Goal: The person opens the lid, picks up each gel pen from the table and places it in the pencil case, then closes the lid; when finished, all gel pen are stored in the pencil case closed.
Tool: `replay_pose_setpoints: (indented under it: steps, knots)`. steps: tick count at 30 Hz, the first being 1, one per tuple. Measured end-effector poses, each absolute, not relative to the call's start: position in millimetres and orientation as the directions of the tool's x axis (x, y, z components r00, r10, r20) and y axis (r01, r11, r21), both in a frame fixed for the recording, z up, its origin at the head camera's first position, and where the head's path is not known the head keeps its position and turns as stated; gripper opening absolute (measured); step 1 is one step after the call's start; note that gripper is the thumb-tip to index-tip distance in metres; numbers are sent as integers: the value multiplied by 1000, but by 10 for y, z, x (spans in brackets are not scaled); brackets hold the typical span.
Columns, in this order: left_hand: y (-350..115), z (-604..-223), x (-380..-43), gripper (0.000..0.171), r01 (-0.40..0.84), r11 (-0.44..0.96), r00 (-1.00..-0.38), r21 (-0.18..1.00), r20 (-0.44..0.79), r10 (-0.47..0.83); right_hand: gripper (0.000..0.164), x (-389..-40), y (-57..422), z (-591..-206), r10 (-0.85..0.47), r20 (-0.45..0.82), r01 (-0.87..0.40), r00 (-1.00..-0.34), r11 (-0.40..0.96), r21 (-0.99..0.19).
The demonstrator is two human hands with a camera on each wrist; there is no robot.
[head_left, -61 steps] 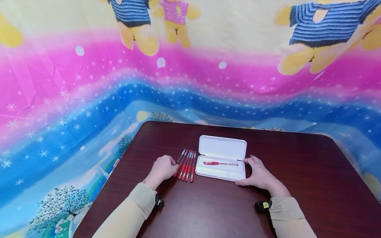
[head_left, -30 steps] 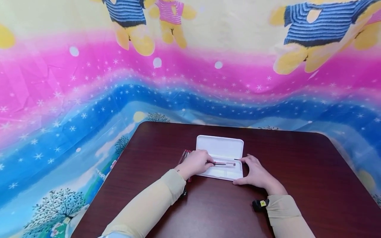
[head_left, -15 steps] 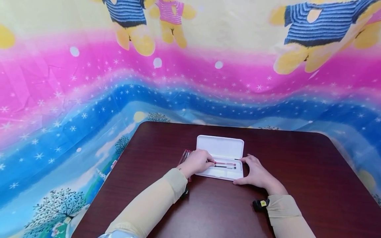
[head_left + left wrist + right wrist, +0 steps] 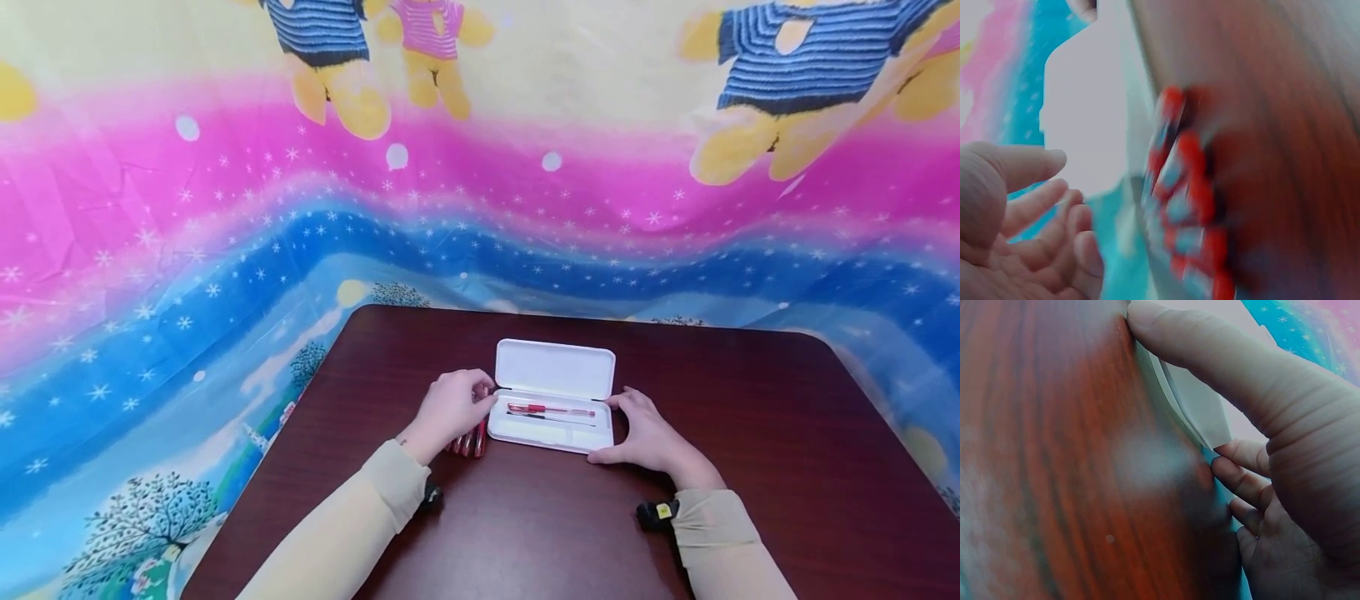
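A white pencil case [image 4: 555,367] lies open on the table, its lid leaning back. Inside are a red gel pen [image 4: 537,408] and, just in front of it, a slim pen [image 4: 551,419] with a dark core. My right hand [image 4: 652,437] holds the case's right end, thumb at the front corner and fingers towards the back. My left hand [image 4: 450,408] hovers by the case's left end with nothing in its loosely bent fingers. Several red-capped pens [image 4: 1188,200] lie side by side beneath it, partly hidden by the hand in the head view.
The dark wooden table [image 4: 525,533] has rounded far corners. Behind it hangs a cartoon-printed cloth [image 4: 480,208]. A small black wrist camera [image 4: 657,515] sits at the right cuff.
My left hand carried the dark-cored pen from the row into the case, released it, and moved back left over the remaining pens. The right hand has stayed at the case.
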State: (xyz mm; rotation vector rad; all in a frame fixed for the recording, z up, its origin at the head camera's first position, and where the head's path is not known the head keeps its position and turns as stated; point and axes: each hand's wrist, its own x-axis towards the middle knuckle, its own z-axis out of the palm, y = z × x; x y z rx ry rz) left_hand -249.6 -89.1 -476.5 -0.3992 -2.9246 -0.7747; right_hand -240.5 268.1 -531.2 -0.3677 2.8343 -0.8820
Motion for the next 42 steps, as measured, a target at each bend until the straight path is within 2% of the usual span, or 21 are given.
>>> replay_pose_setpoints:
  steps: [4,11,28,39,42]
  knots:
    - [-1182,-4730,-2453,26,152,846,-988,512,80,129,114,-2413,2700,-5331,-273,-71,-184,-960,798,-574]
    - [-1487,-4794,-2370,29,11,878,-999,478,-33,31,114,-2401,2719,-5339,-271,-71,-183,-960,798,-574]
    - [-1440,-4930,-2246,27,-13,923,-994,384,-109,31,114,-2393,2692,-5361,-273,-83,-178,-958,800,-573]
    - [-1441,-4977,-2282,15,-3,922,-999,386,-52,18,114,-2413,2695,-5343,-269,-79,-179,-960,803,-568]
    - [-1428,-4979,-2280,19,3,922,-999,387,-46,23,114,-2414,2694,-5344,-269,-79,-179,-960,804,-567]
